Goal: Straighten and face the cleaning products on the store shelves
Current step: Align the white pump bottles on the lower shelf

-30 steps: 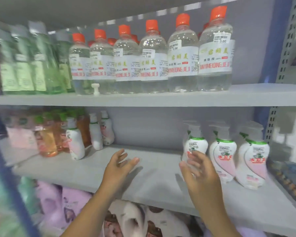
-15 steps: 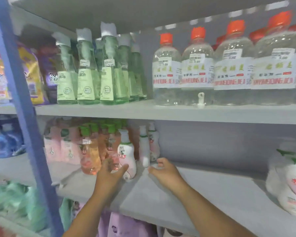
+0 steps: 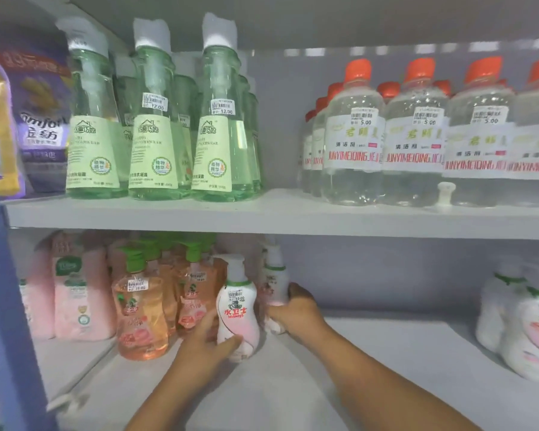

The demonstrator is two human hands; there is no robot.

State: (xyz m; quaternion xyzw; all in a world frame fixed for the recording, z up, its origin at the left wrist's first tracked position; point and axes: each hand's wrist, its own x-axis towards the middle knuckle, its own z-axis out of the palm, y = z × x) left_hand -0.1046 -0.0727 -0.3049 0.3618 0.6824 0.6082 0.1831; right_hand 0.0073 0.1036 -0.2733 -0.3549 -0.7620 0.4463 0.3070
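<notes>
Lower shelf, underway: left hand [image 3: 207, 343] grips front white-and-pink plastic pump bottle [image 3: 237, 309]; right hand [image 3: 296, 309] grips rear twin bottle [image 3: 274, 283] (upper rows look faced).

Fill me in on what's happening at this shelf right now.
A person is tidying the lower shelf. The left hand grips the front white pump bottle, its label facing out, beside the orange soap bottles. The right hand holds a second white pump bottle just behind it. More white bottles stand apart at the right.
</notes>
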